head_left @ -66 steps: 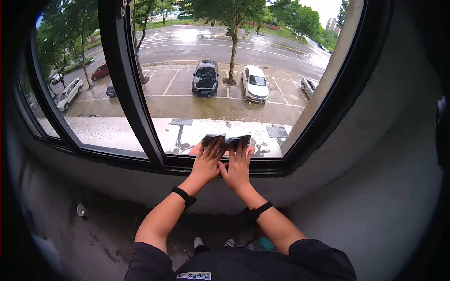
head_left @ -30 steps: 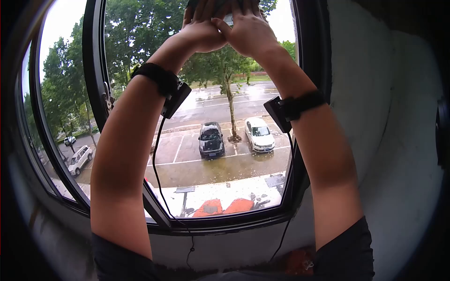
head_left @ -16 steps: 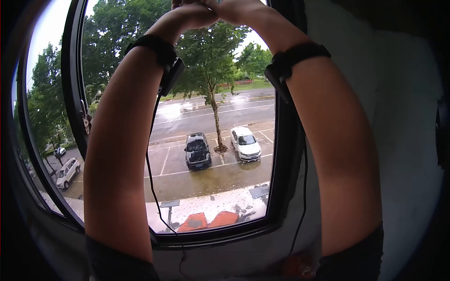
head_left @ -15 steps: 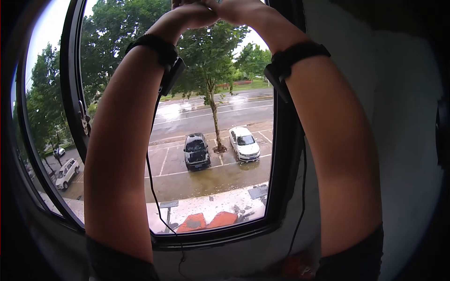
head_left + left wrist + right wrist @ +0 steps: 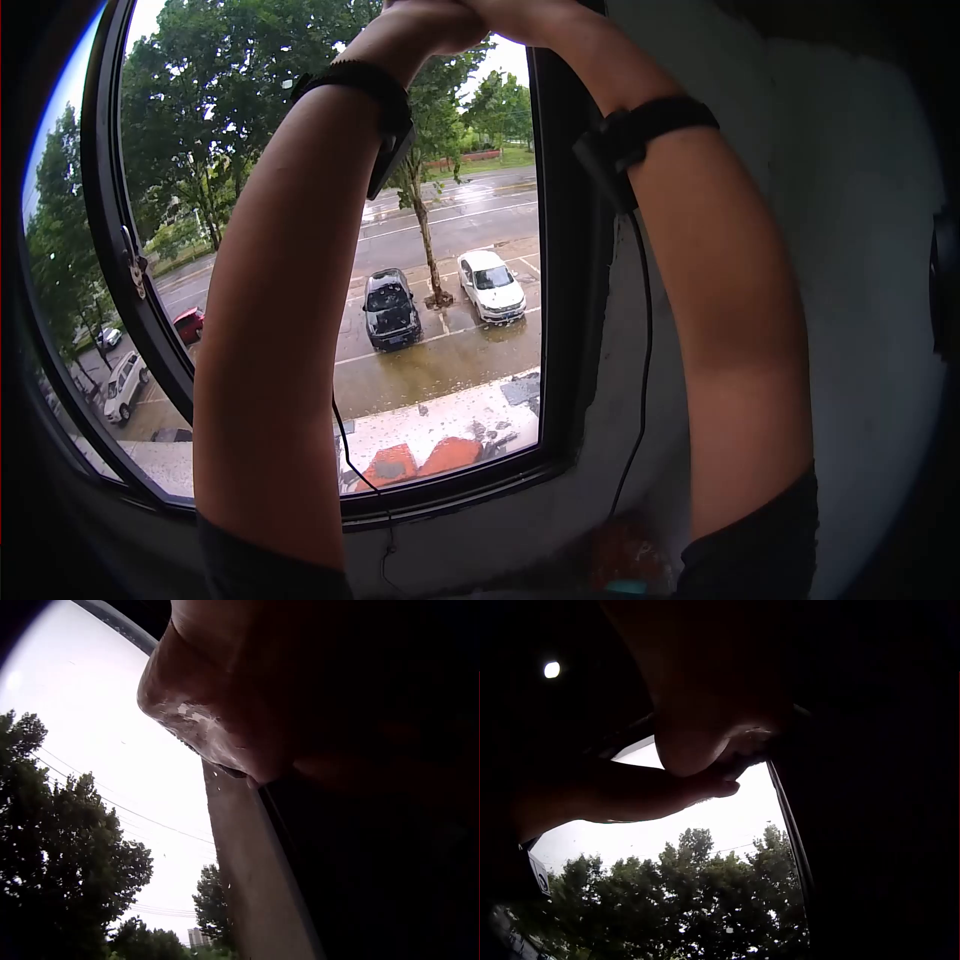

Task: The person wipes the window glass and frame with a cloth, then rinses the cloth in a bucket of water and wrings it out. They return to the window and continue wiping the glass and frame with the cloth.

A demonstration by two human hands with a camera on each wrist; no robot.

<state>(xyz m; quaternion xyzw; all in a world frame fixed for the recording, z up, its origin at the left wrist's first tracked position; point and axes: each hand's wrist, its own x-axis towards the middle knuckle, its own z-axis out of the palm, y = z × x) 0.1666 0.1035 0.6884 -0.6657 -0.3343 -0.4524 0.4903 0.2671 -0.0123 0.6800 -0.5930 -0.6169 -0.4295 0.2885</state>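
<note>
Left hand (image 5: 425, 24) and right hand (image 5: 512, 16) have shifted toward the pane's (image 5: 450, 395) 1 o'clock corner. Finger opening and hold: cannot tell; cloth unseen. Judged: high wiping; next needs steady edge pressure.

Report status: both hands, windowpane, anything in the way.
Left hand and right hand raised close together, high at the windowpane. Fingers obscured, grip unclear. Left forearm and black cable in front of it.

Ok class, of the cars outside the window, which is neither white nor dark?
The red car, showing between the black window frame and the left forearm; the other cars are white or dark.
</note>
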